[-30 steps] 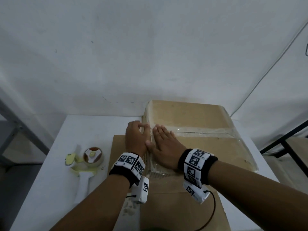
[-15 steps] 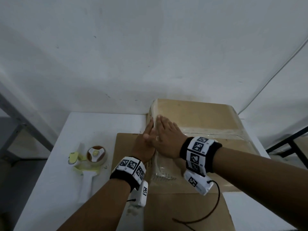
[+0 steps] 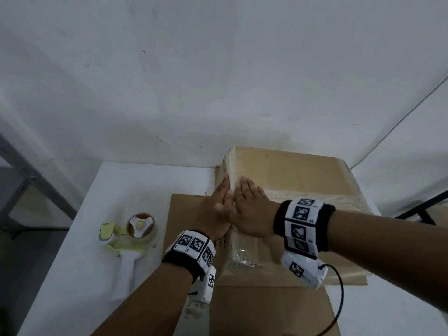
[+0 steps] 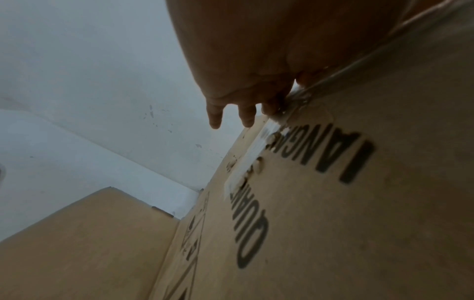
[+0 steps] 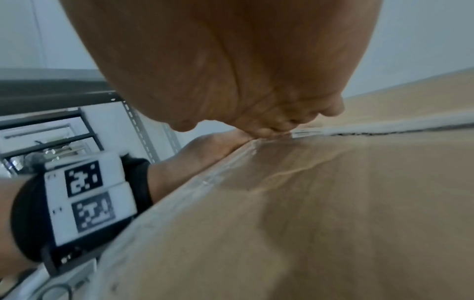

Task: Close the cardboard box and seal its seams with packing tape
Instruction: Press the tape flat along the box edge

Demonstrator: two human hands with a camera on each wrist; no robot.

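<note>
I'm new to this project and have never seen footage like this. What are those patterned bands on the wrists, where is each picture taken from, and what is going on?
There is no machine here: a person works with bare hands. The black-and-white patterned wristbands appear to be tracking markers, with small cameras under the wrists. The wide picture comes from a head-worn camera; the two close-ups look along each hand from the wrist.

On the white table stands a closed brown cardboard box on a flat cardboard sheet. Clear packing tape covers its left top edge. The left hand lies flat against the box's side, the right hand flat on top, both pressing tape along that edge. Neither grips anything. The white-handled tape dispenser lies untouched to the left.
</note>
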